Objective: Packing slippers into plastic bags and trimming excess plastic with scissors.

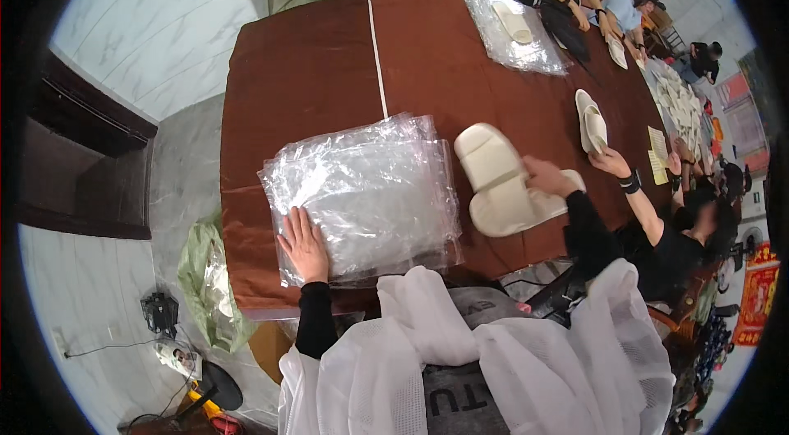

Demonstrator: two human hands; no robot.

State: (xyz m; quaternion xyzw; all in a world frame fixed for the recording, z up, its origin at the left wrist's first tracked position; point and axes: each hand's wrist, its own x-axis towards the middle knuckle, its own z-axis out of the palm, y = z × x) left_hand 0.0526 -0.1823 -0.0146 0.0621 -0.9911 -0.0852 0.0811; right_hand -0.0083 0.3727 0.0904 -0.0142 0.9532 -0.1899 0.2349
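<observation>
The left hand (304, 244) is lying flat, fingers together, on the plastic bags (366, 193), while the right hand (546, 177) is gripping white slippers (501, 180).

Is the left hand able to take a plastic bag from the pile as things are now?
Probably yes. The left hand already lies flat on the pile of clear bags, and nothing covers the pile; the slippers lie beside it, under the right hand.

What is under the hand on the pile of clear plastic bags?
The left hand lies flat on a stack of clear plastic bags. Beneath the stack the brown table shows through faintly. Whether anything is tucked between the bags cannot be seen.
</observation>
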